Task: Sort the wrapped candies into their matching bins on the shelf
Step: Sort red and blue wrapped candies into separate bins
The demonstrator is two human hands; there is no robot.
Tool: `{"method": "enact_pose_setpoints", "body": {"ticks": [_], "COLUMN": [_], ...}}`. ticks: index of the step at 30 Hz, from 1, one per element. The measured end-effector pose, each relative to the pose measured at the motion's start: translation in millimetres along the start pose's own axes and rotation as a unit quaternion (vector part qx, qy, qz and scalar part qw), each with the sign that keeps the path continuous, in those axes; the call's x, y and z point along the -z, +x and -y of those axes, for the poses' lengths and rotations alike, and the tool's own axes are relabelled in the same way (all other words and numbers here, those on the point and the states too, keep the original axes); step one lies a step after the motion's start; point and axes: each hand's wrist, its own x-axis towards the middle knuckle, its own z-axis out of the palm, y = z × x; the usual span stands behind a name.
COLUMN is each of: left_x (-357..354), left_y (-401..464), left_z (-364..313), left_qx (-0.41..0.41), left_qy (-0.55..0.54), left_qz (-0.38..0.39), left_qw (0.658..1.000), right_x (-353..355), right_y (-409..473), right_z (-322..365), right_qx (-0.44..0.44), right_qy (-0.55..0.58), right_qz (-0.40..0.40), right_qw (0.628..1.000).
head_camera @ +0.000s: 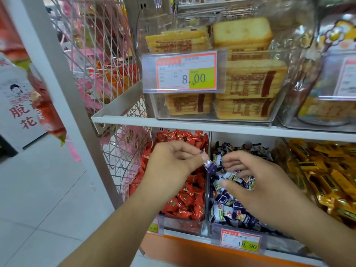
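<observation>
Pinched in the left hand (173, 160): one small candy (210, 166), dark purple-blue wrapper with crimped white ends, held right over the divider between two bins. Grip tight on it, thumb and fingertip pressed to the wrapper. Right hand (256, 182) just beside, fingers loosely curled over the blue-and-white candy bin (227, 205), thumb down near the sweets; whether anything sits in that grip, cannot tell.

Three bins on the lower shelf: red candy bin (185, 201) on the left, blue-and-white in the middle, gold candy bin (327, 176) on the right. Two hands, one candy lifted. Loose sweets piled far too thick to count.

Up top, stacked biscuit packs (248, 81) behind a price tag (185, 73) reading 8.00; lower price tag (240, 241) reads 19.90. Gold bin cut off at the right edge. Small print on the tags blurred.
</observation>
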Motion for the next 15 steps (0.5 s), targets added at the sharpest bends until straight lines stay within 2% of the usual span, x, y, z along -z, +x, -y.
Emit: {"method": "enact_pose_setpoints", "body": {"ticks": [3,5,10,15], "left_x": [-16,-18,13,35], "left_y": [-18,-20,1,32], "left_z": [-7,-4,19,40], "left_qx": [0.003,-0.006,-0.062,-0.071], "left_qy": [0.005,0.047,0.251,0.339], "left_qz": [0.048,0.056,-0.023,-0.057], "left_qw": [0.999,0.997,0.966,0.936], "right_x": [1,3,9,2], "right_y": [-4,-4,-2,0], "right_z": [11,9,-9,-1], "right_qx": [0.008,-0.01,-0.068,-0.035], "right_qy": [0.01,-0.006,-0.146,-0.12], "right_qz": [-0.012,-0.026,-0.004,0.018], "right_qw": [1.0,1.0,0.987,0.992]}}
